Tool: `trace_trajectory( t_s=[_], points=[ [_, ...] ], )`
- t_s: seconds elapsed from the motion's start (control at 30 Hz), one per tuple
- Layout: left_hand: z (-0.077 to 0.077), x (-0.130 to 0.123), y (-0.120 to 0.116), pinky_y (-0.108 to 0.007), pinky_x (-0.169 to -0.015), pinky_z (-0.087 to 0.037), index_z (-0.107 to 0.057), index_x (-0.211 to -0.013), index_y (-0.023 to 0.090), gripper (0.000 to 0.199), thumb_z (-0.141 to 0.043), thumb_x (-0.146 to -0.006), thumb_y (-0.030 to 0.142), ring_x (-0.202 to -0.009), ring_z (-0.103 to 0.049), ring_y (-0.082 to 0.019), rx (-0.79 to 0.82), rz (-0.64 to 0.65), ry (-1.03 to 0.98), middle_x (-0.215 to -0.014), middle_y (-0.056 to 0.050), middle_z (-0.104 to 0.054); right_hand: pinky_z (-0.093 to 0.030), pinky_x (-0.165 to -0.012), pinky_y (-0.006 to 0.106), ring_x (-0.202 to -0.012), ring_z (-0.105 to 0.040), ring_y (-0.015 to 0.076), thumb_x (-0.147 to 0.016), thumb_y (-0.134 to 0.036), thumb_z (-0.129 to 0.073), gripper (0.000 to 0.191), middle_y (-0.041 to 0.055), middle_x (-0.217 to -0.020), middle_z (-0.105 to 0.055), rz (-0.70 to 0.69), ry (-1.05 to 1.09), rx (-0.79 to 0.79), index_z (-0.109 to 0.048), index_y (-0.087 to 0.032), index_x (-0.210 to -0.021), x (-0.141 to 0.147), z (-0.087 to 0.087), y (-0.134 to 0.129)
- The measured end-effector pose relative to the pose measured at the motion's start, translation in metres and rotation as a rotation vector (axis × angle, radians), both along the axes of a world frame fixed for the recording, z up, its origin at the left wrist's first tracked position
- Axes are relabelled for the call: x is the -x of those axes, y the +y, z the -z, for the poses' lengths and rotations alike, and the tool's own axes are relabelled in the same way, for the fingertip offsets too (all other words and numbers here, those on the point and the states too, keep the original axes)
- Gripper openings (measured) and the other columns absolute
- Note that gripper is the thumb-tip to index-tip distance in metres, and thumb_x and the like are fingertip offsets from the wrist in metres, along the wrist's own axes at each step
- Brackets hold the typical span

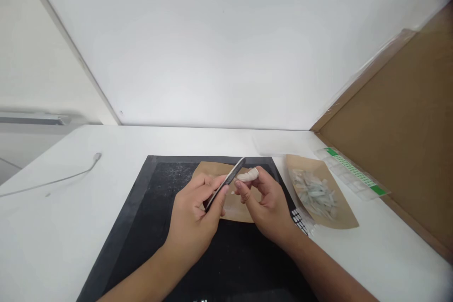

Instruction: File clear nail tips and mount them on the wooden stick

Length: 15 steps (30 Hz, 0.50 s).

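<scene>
In the head view, my left hand (pixel 196 203) grips a dark, slim nail file (pixel 228 181) with a pale edge, slanting up to the right. My right hand (pixel 269 200) is beside it, its index finger in a whitish finger cover (pixel 248 175). The right thumb and covered fingertip pinch together close to the file; whatever small piece lies between them is too small to make out. Below both hands, a brown paper sheet (pixel 208 168) rests on a black mat (pixel 148 226), partly hidden by the hands.
On the right, a brown paper tray (pixel 345 210) holds a heap of translucent slivers (pixel 316 196). Small white pieces (pixel 300 222) lie beside it. A clear plastic case with a green label (pixel 354 172) leans near the cardboard wall (pixel 399 118). A cable (pixel 67 179) runs across the left.
</scene>
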<state>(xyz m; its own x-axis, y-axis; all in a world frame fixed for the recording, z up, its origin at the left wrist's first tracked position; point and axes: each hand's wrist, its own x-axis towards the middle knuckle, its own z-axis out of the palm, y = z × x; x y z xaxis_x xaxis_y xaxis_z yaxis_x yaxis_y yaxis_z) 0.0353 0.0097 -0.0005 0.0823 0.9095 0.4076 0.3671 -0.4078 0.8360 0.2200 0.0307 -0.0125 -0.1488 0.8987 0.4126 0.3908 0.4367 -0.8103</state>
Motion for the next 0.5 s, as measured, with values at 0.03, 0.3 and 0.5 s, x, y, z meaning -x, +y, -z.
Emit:
trace_trajectory(
  t_s=[0.03,0.3,0.5],
  points=[
    [0.000,0.000,0.000,-0.022,-0.065,-0.049,-0.078,-0.118,0.027,0.024,-0.062,-0.101,0.025,-0.065,-0.063,-0.010,0.015,0.006,0.002,-0.073,0.003,-0.061,-0.050,-0.067,0.030,-0.069,-0.062,0.0154,-0.100,-0.036,-0.063,0.021,-0.0017,-0.076,-0.060,-0.011,0.024,0.015,-0.055,-0.023,-0.086,0.000,-0.001,0.000],
    [0.011,0.000,0.003,-0.021,-0.051,-0.054,-0.061,-0.129,0.028,0.029,-0.061,-0.101,0.032,-0.056,-0.065,-0.007,0.196,0.043,-0.224,-0.117,-0.003,-0.065,-0.051,-0.068,0.028,-0.069,-0.064,0.0143,-0.099,-0.037,-0.066,0.019,-0.0023,-0.077,-0.063,-0.021,0.087,0.084,-0.057,-0.023,-0.090,-0.003,-0.003,0.000],
    [0.013,-0.001,0.005,-0.022,-0.052,-0.055,-0.069,-0.115,0.027,0.017,-0.060,-0.101,0.029,-0.050,-0.063,-0.006,0.169,0.104,-0.183,-0.107,-0.002,-0.068,-0.045,-0.074,0.032,-0.077,-0.061,0.0173,-0.100,-0.026,-0.063,0.012,-0.0003,-0.082,-0.064,0.038,-0.257,-0.218,-0.059,-0.023,-0.090,-0.006,-0.002,0.000]
  ],
)
